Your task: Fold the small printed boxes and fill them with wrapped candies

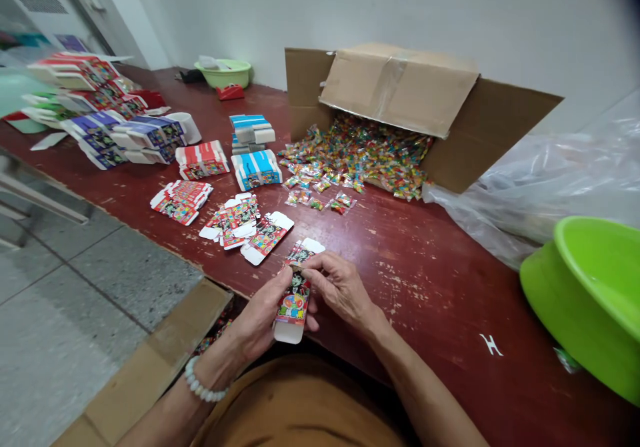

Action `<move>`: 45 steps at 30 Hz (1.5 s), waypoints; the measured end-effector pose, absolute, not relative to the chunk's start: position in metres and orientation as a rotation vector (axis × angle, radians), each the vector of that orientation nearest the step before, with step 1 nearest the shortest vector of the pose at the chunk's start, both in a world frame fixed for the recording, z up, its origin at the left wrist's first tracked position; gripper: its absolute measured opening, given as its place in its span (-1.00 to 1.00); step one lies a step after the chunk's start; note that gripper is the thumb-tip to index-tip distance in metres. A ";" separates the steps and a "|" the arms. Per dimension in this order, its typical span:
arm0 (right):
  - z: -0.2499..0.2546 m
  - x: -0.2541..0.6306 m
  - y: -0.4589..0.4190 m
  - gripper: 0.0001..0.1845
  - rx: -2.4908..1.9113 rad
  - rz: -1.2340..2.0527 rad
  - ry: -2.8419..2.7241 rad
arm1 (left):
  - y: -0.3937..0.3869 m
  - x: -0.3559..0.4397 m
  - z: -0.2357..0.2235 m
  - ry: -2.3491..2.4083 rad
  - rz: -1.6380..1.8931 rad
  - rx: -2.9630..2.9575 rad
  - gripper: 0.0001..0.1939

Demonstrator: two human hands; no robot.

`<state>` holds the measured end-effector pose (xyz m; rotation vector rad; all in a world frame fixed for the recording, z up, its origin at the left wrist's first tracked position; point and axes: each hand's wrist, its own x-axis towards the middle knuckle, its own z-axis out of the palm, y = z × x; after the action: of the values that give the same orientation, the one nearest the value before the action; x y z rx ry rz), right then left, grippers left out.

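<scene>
My left hand [263, 313] is closed around a small printed candy box [293, 300], with its white end flap pointing toward me. At the box's far end, the fingers of my right hand [337, 287] pinch its edge. Just beyond my hands, another printed carton [303, 250] lies on the table, partly hidden. To the left of it rests a flat printed carton [269, 237] with white flaps. Loose flattened cartons [233, 220] lie in a pile farther left, and a second stack of flattened cartons [181, 200] sits behind them.
An open cardboard box [400, 87] on its side spills wrapped candies [360, 153] onto the red table [400, 260]. Bundled blue cartons [257, 169], red cartons [203, 160] and purple cartons [150, 137] stand left. A green basin [560, 280] sits right, beside clear plastic sheeting [525, 180].
</scene>
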<state>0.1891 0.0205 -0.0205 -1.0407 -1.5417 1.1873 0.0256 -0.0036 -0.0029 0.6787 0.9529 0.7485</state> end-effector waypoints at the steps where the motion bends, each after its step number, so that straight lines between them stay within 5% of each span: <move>1: -0.020 0.189 0.021 -0.67 -1.061 1.188 -1.566 | -0.004 0.027 -0.004 0.976 0.741 0.626 -0.47; 18: -0.005 0.191 0.026 -0.80 -0.965 1.339 -1.618 | -0.002 0.029 -0.012 1.170 0.765 0.763 -0.21; 35: -0.002 0.178 0.022 -0.68 -0.939 1.745 -1.224 | -0.002 0.024 -0.009 0.998 0.736 0.631 -0.37; 45: -0.010 0.182 0.033 -0.87 -1.222 1.194 -1.571 | 0.004 0.030 -0.016 1.116 0.716 0.836 -0.28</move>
<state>0.1820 0.0330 -0.0101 -1.2225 -1.5713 1.1937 0.0297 0.0042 -0.0162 0.8356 1.1157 0.7155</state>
